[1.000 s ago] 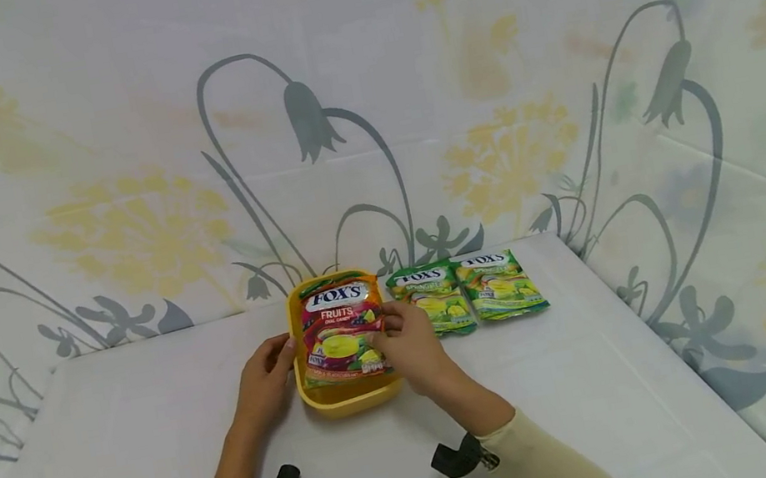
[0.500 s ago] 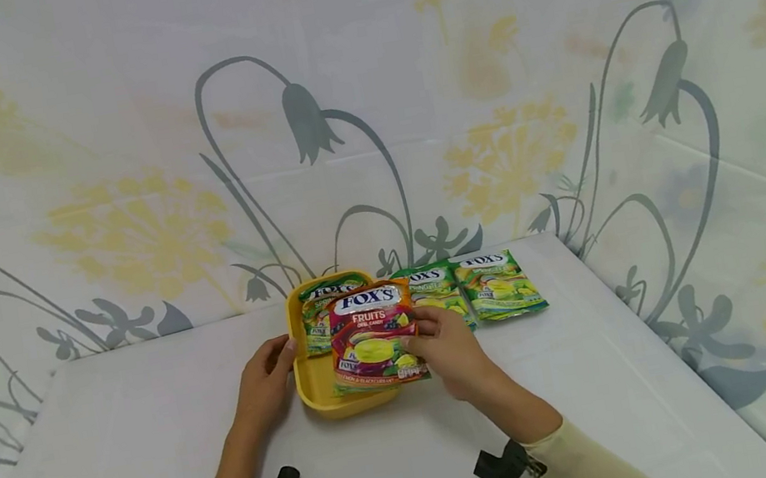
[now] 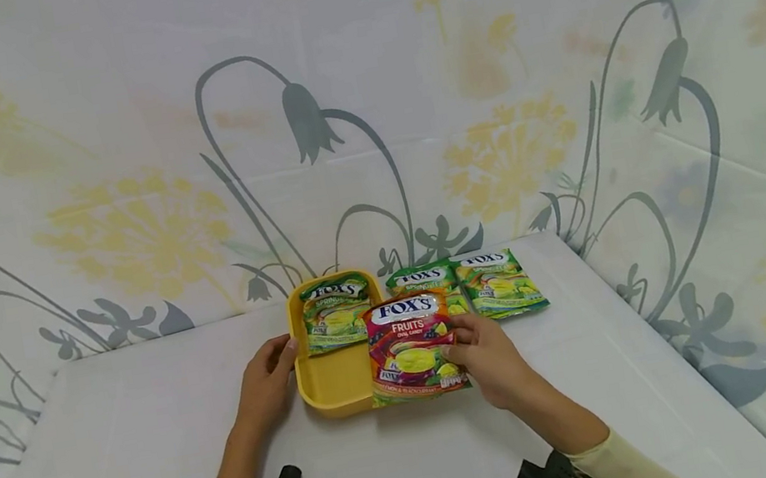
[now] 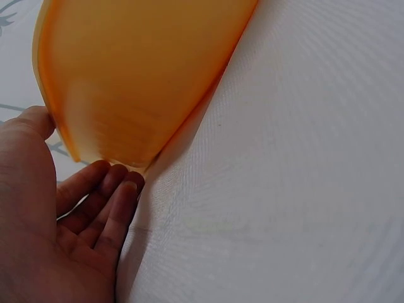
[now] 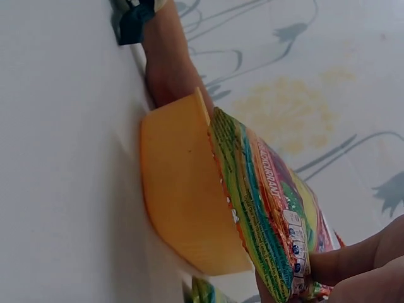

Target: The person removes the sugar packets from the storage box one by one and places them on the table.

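Observation:
My right hand [image 3: 490, 356] pinches the right edge of a red FOX'S Fruits candy bag [image 3: 412, 348]. The bag is raised, overlapping the right wall of a yellow tray [image 3: 326, 396] in the head view. In the right wrist view, this candy bag [image 5: 259, 189] tilts in front of the tray's side wall [image 5: 183, 183]. One green FOX'S candy bag [image 3: 337, 318] lies in the far part of the tray. At the tray's left side rests my left hand [image 3: 265, 386]; the left wrist view has its relaxed fingertips against the outer wall [image 4: 139, 76] and the thumb by the rim.
Two more green candy bags lie side by side right of the tray: the nearer one [image 3: 427, 276] is partly covered by the red bag, the other [image 3: 501, 287] is in full view. A flower-printed cloth [image 3: 361, 107] rises behind the white table [image 3: 153, 413].
The red candy bag has come out from over the tray, moving right and towards me with my right hand. This uncovers the green bag inside. My left hand stays at the tray's side.

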Motion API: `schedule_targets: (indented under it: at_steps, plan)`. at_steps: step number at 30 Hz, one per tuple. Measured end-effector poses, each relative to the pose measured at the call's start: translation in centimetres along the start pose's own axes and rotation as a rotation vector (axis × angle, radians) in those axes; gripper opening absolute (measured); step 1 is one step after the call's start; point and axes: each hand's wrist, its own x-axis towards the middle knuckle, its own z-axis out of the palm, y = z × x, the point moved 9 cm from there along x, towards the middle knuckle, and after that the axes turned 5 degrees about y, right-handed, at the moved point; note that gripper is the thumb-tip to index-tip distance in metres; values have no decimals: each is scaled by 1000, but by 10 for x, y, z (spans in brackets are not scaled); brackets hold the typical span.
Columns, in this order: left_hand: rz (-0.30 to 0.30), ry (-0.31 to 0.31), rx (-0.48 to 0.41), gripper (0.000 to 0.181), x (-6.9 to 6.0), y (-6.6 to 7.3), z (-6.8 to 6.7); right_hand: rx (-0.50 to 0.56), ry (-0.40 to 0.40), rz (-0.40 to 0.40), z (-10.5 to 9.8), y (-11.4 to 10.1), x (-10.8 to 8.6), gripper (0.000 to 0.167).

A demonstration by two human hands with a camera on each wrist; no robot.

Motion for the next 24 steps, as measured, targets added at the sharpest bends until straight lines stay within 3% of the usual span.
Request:
schedule_targets:
  at_steps: [14,24]
  plan:
    - [9,3,-3,68,0,1,0,-42,28,87,-44,26,1,57]
    - [-3,-3,-6,70,-2,2,0,-82,50,130,-52,46,4,51]
